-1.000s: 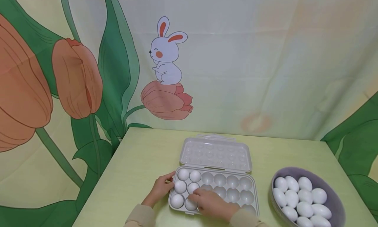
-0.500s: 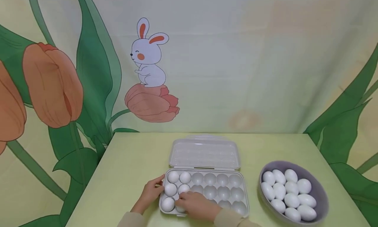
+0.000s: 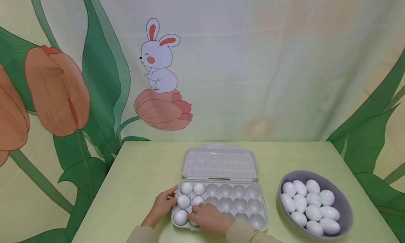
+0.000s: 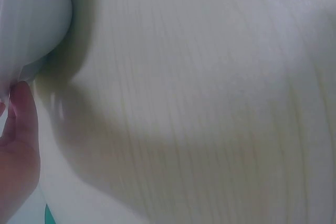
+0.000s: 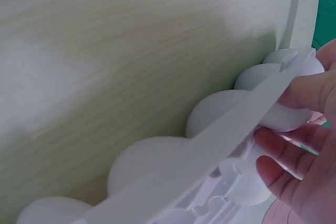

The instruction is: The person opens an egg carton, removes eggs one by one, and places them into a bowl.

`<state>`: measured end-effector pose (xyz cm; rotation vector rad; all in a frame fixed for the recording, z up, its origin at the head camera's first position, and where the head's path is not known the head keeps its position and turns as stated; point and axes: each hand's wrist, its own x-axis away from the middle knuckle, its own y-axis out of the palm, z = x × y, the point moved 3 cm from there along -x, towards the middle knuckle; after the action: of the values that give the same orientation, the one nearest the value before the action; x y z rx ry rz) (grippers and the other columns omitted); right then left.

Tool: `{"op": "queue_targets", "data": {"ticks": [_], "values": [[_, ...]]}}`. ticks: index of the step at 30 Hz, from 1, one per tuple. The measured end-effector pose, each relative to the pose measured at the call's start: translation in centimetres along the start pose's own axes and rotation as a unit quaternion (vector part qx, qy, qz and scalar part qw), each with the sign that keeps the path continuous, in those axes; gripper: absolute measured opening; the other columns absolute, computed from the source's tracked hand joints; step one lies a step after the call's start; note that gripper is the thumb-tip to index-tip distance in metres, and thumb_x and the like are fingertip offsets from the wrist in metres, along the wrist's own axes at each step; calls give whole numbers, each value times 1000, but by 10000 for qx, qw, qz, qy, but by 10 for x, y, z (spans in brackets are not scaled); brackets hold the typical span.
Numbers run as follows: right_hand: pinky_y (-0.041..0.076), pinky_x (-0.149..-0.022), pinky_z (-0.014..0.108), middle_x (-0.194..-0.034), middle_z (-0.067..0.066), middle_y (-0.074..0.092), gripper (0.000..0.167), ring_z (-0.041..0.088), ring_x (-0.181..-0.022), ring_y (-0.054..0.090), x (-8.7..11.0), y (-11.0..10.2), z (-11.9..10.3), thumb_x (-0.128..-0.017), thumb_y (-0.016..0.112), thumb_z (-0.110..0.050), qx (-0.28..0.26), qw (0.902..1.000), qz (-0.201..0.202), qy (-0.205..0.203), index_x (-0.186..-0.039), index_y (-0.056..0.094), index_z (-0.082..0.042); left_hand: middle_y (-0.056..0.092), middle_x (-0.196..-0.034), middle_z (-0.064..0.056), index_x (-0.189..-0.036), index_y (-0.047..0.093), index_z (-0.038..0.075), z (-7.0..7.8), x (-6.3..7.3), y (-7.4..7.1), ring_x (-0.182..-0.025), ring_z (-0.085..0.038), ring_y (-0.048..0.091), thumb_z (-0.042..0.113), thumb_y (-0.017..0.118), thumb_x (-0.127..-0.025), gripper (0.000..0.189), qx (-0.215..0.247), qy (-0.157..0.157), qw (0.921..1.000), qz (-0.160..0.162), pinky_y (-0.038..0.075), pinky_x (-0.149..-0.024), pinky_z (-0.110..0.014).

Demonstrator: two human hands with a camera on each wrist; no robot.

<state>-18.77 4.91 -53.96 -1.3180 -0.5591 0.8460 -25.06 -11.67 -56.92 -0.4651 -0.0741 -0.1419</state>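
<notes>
An egg box (image 3: pixel 259 184) lies opened out on the table, its lid (image 3: pixel 220 162) folded back behind it. White eggs fill its leftmost column and the back of the second; the cups to the right are bare. My left hand (image 3: pixel 162 205) grips the box's left edge, pinching the rim in the left wrist view. Reaching in from the front right, my right hand (image 3: pixel 211 218) holds an egg (image 5: pixel 291 116) at the front cup of the second column. Thumb and fingers lie either side of that egg in the right wrist view. The fingers partly hide it in the head view.
A purple-grey bowl (image 3: pixel 347 215) with several white eggs (image 3: pixel 314 213) stands right of the egg box. Behind the pale yellow table (image 3: pixel 142 165) hangs a curtain (image 3: pixel 237 77) printed with tulips and a rabbit.
The head view has swung a little to the right, so everything sits further left in it. Both hands stay at the egg box, the right one still on the egg in the same front cup.
</notes>
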Motion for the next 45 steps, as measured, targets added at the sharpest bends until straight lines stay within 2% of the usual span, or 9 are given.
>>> {"op": "queue_targets", "data": {"ticks": [8, 11, 15, 18, 22, 31, 37, 40, 45], "values": [[33, -54, 16, -83, -8, 50, 32, 6, -69, 48, 8, -4, 10, -68, 66, -27, -259, 9974, 668, -85, -98, 55, -22, 56, -90, -12, -125, 49, 2, -2, -4, 0, -69, -11, 53, -1, 52, -72, 53, -29, 21, 10000, -4, 46, -55, -22], [25, -52, 13, -79, -7, 47, 33, 5, -62, 43, 12, -11, 14, -67, 66, -28, -737, 9937, 839, -18, -97, 54, -19, 56, -89, -12, -125, 49, 2, -3, -3, -1, -68, -11, 53, -2, 52, -72, 53, -9, -39, 10000, 60, 46, -55, -22], [25, -49, 9, -81, -6, 44, 36, 3, -60, 37, 21, -21, 25, -68, 62, -23, -1846, 9792, 767, 338, -102, 53, -17, 57, -88, -12, -124, 50, 2, -3, 0, -3, -67, -11, 53, -2, 51, -72, 53, 25, -85, 9999, 84, 46, -54, -22], [34, -53, 9, -88, -5, 45, 40, 2, -65, 40, 30, -30, 37, -69, 61, -21, -2510, 9635, 640, 678, -107, 52, -15, 57, -89, -13, -124, 49, 1, -1, 1, -3, -67, -12, 54, -1, 51, -72, 53, 1, -27, 10000, 60, 46, -54, -22], [42, -60, 14, -94, -3, 47, 40, 5, -71, 46, 44, -48, 55, -68, 61, -19, -2844, 9505, 687, 1046, -107, 53, -14, 58, -90, -15, -125, 48, 0, -1, 1, -3, -68, -12, 54, -1, 52, -72, 53, -47, 19, 10000, 5, 46, -54, -22], [47, -67, 22, -97, -1, 56, 41, 9, -79, 53, 82, -81, 94, -63, 62, -11, -2716, 9457, 1009, 1475, -103, 54, -9, 57, -88, -14, -124, 49, 1, -1, 2, -3, -66, -11, 53, -3, 52, -72, 53, -9, -35, 10000, 60, 44, -52, -21], [47, -64, 24, -95, -1, 58, 38, 10, -78, 55, 116, -94, 119, -64, 64, -9, -2407, 9486, 1097, 1736, -100, 54, -11, 57, -89, -15, -125, 49, 1, 2, 4, -4, -65, -12, 52, -3, 53, -72, 53, 60, -26, 10000, 44, 43, -51, -20], [46, -60, 22, -96, -1, 57, 38, 8, -74, 54, 135, -97, 132, -64, 64, -9, -2207, 9493, 1005, 2002, -101, 56, -12, 57, -89, -15, -125, 49, 0, 2, 4, -4, -64, -11, 51, -2, 53, -72, 53, 56, -9, 10000, 45, 43, -51, -21], [41, -56, 21, -97, 0, 56, 38, 5, -69, 51, 166, -99, 153, -67, 63, -12, -2100, 9435, 379, 2534, -104, 58, -13, 55, -89, -20, -124, 47, -5, 16, 11, -7, -64, -12, 50, -5, 51, -72, 51, 40, 25, 10000, 43, 42, -51, -19]]}}
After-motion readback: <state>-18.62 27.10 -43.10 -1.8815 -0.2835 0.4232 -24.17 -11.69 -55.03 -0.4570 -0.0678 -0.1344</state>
